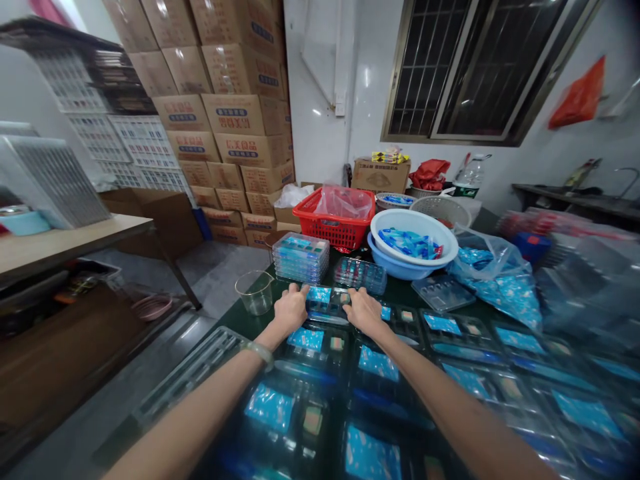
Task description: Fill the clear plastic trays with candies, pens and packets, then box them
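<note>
Both my arms reach forward over a dark table covered with clear plastic trays holding blue packets. My left hand (291,309) grips the left edge of one such tray (325,300) at the far end of the row, fingers curled over it. On the tray's right edge rests my right hand (364,310), fingers bent down on it. A pale band sits on my left wrist. A stack of filled trays (301,257) stands just beyond my left hand, and a smaller stack (361,273) lies just beyond my right hand.
A clear measuring cup (255,291) stands left of my left hand. Behind are a red basket (334,223), stacked white and blue bowls (414,243) with blue packets, and a plastic bag of packets (493,280). Cardboard boxes (225,113) are piled by the wall. A wooden bench (65,243) stands left.
</note>
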Tool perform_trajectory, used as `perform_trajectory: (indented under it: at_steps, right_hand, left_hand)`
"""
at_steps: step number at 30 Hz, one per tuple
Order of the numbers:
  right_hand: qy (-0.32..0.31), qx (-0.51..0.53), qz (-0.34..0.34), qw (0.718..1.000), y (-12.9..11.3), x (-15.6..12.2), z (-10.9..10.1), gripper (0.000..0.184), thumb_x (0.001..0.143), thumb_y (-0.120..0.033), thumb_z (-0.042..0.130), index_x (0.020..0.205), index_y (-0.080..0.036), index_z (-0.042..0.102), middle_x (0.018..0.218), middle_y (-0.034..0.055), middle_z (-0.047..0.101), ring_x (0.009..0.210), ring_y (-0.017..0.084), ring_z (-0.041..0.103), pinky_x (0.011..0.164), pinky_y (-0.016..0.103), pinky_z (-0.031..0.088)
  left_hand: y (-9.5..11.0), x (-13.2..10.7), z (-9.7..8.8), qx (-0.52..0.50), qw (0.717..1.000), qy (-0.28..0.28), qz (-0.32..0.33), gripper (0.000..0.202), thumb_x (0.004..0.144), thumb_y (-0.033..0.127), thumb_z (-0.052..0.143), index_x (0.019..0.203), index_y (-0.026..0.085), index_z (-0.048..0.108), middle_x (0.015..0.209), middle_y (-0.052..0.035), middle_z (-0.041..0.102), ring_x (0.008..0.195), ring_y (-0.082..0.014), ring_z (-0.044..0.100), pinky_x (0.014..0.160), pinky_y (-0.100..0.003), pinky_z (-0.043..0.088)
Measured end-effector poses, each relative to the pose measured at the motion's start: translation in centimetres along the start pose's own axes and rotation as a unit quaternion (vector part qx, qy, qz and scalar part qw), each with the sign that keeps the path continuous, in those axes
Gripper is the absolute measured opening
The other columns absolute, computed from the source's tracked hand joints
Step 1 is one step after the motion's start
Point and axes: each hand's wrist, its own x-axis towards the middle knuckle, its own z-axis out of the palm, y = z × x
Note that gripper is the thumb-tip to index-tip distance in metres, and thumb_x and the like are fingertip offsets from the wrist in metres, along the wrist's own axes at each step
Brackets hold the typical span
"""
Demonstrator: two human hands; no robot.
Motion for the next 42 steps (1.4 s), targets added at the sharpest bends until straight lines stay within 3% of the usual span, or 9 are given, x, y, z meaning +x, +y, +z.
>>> perform_trajectory:
  at_steps: [5, 10, 15, 20, 24, 29, 35, 42]
  right_hand:
    - [-0.036, -0.044, -0.042, 0.997, 0.3, 0.8, -0.1, 0.031, 0.079, -0.032, 0.051, 0.11, -0.029, 0.049, 0.098, 0.0044, 0.055, 0.08, 0.02, 0.06, 0.064, 0.026, 0.042]
    - [-0.075, -0.067, -0.07, 0.992, 0.6, 1.6, 0.0, 0.021, 0.078, -0.033, 0.051, 0.097, -0.028, 0.058, 0.094, 0.0043, 0.059, 0.08, 0.02, 0.06, 0.063, 0.026, 0.042]
    - [-0.064, -0.083, -0.08, 0.991, 0.4, 1.2, 0.1, 0.029, 0.079, -0.033, 0.049, 0.106, -0.026, 0.054, 0.099, 0.008, 0.057, 0.081, 0.022, 0.06, 0.064, 0.029, 0.042]
    - [-0.04, -0.091, -0.096, 0.99, 0.0, -0.1, -0.5, 0.022, 0.084, -0.031, 0.045, 0.1, -0.025, 0.058, 0.093, 0.0066, 0.058, 0.081, 0.02, 0.059, 0.065, 0.026, 0.041]
    - [0.007, -0.094, -0.098, 0.991, 0.5, -0.7, -2.1, 0.026, 0.088, -0.03, 0.039, 0.111, -0.027, 0.051, 0.099, 0.0053, 0.054, 0.083, 0.017, 0.058, 0.066, 0.024, 0.041]
    - [0.062, -0.111, -0.044, 0.991, 2.5, 1.1, -3.9, 0.029, 0.091, -0.026, 0.03, 0.109, -0.019, 0.051, 0.111, 0.0113, 0.046, 0.087, 0.02, 0.056, 0.069, 0.029, 0.042]
    - [0.019, -0.122, -0.06, 0.991, 4.1, 4.1, -4.3, 0.021, 0.088, -0.028, 0.045, 0.094, -0.013, 0.057, 0.101, 0.0078, 0.054, 0.087, 0.019, 0.055, 0.074, 0.034, 0.044]
    - [-0.019, -0.096, -0.105, 0.99, 4.8, 5.9, -4.9, 0.019, 0.087, -0.03, 0.05, 0.089, -0.013, 0.057, 0.093, 0.0038, 0.058, 0.087, 0.016, 0.055, 0.076, 0.034, 0.045]
  left_hand:
    - [0.3, 0.8, 0.2, 0.039, 0.991, -0.015, 0.124, 0.059, 0.073, 0.004, 0.047, 0.127, 0.025, 0.036, 0.138, -0.008, 0.027, 0.117, -0.0321, 0.032, 0.086, -0.05, 0.038]
    - [-0.4, 2.2, 0.9, 0.052, 0.977, -0.055, 0.197, 0.067, 0.067, 0.002, 0.047, 0.128, 0.027, 0.036, 0.139, -0.0057, 0.03, 0.124, -0.0314, 0.025, 0.09, -0.049, 0.035]
    - [-0.7, 2.1, 1.4, 0.057, 0.976, -0.05, 0.203, 0.064, 0.072, 0.001, 0.041, 0.131, 0.025, 0.032, 0.142, -0.0077, 0.024, 0.127, -0.0298, 0.018, 0.091, -0.046, 0.036]
    - [0.2, 1.7, 0.9, 0.077, 0.978, -0.027, 0.193, 0.046, 0.081, 0.015, 0.048, 0.125, 0.02, 0.039, 0.135, -0.0105, 0.033, 0.12, -0.0309, 0.031, 0.089, -0.051, 0.036]
    - [0.9, 1.1, -0.2, 0.082, 0.979, 0.001, 0.188, 0.034, 0.081, 0.022, 0.052, 0.114, 0.017, 0.048, 0.121, -0.0095, 0.044, 0.11, -0.0273, 0.041, 0.088, -0.049, 0.035]
    - [2.3, 1.0, -1.6, 0.052, 0.977, 0.047, 0.199, 0.034, 0.08, 0.021, 0.051, 0.113, 0.014, 0.047, 0.115, -0.0108, 0.047, 0.107, -0.0263, 0.042, 0.087, -0.045, 0.035]
    - [5.5, 2.5, -0.8, 0.003, 0.957, 0.046, 0.287, 0.038, 0.084, 0.021, 0.041, 0.122, 0.019, 0.043, 0.126, -0.0104, 0.043, 0.117, -0.0225, 0.037, 0.09, -0.038, 0.036]
    - [7.0, 3.4, 0.8, -0.015, 0.949, 0.082, 0.305, 0.043, 0.087, 0.034, 0.031, 0.124, 0.014, 0.038, 0.13, -0.0136, 0.04, 0.119, -0.0255, 0.035, 0.087, -0.043, 0.038]
